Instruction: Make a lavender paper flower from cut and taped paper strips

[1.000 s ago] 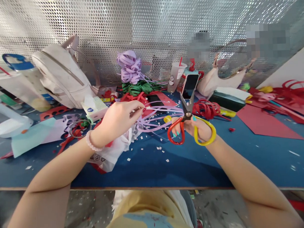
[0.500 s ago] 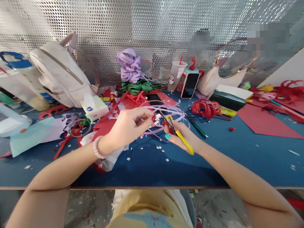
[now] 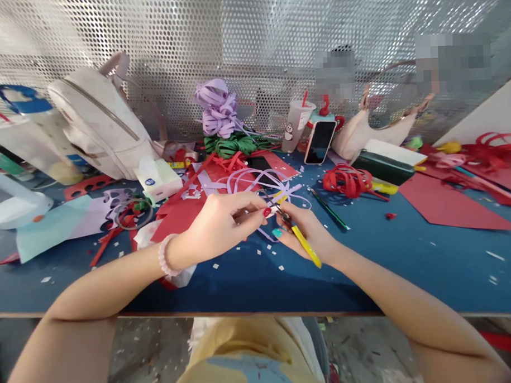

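My left hand (image 3: 223,223) is closed in a pinch on the end of thin purple paper strips (image 3: 255,183) that loop away over the blue table (image 3: 366,254). My right hand (image 3: 309,231) is wrapped round scissors (image 3: 296,235) with yellow and red handles. The scissors are turned edge-on, and their blades meet the strip right at my left fingertips. Small white paper scraps (image 3: 266,250) lie scattered under both hands.
A white backpack (image 3: 98,130), tissue pack (image 3: 156,178) and red paper (image 3: 176,214) lie left. At the back stand a purple and green paper curl pile (image 3: 221,117), a cup (image 3: 295,123) and a phone (image 3: 319,142). Red curls (image 3: 347,180) and red sheets (image 3: 444,204) lie right.
My right hand has brought the scissors down from upright and open to edge-on against the strip at my left fingers. Both hands have drawn closer together and slightly toward me.
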`<state>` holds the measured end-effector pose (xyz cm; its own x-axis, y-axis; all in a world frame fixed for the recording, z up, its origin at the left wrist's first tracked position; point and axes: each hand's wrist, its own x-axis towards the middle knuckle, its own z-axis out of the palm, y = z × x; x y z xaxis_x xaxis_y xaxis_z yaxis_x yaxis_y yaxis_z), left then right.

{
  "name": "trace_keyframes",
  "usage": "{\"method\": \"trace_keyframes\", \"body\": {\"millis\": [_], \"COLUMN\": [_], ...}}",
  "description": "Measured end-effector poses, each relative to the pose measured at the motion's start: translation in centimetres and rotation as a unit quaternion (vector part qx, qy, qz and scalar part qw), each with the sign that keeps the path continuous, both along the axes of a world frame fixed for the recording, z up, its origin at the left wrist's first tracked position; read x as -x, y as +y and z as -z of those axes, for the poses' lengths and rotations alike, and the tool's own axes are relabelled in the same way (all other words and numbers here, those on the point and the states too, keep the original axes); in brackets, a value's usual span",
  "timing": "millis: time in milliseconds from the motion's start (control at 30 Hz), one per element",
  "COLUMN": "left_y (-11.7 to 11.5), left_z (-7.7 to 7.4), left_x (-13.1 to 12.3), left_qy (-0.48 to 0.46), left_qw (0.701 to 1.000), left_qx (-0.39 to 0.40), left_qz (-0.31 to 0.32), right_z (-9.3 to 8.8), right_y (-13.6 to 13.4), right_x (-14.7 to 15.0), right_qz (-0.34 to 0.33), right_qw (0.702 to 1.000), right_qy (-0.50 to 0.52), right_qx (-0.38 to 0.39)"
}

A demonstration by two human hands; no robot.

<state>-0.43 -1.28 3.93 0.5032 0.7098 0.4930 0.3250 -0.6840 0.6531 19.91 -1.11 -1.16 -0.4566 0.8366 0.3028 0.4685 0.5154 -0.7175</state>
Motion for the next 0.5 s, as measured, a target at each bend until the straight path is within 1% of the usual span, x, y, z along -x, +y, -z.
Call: {"method": "trace_keyframes", "body": {"millis": [267,500], "left_y": [0.00,0.04], "left_z": [0.12,0.16], "left_x": [-0.02,0.01], "left_qy": [0.006,0.013], "left_qw": [1.000,0.999], "left_qx": [-0.029,-0.037], "left_qz": [-0.001,-0.005], "right_z": [0.03,-0.18], "right_y": [-0.11,-0.12], "right_x": [0.10,0.17], "right_qz": [-0.004,0.002], "right_qw": [1.000,1.000], "right_qy": [-0.008,-0.015], "right_qx": [-0.009,-0.014]}}
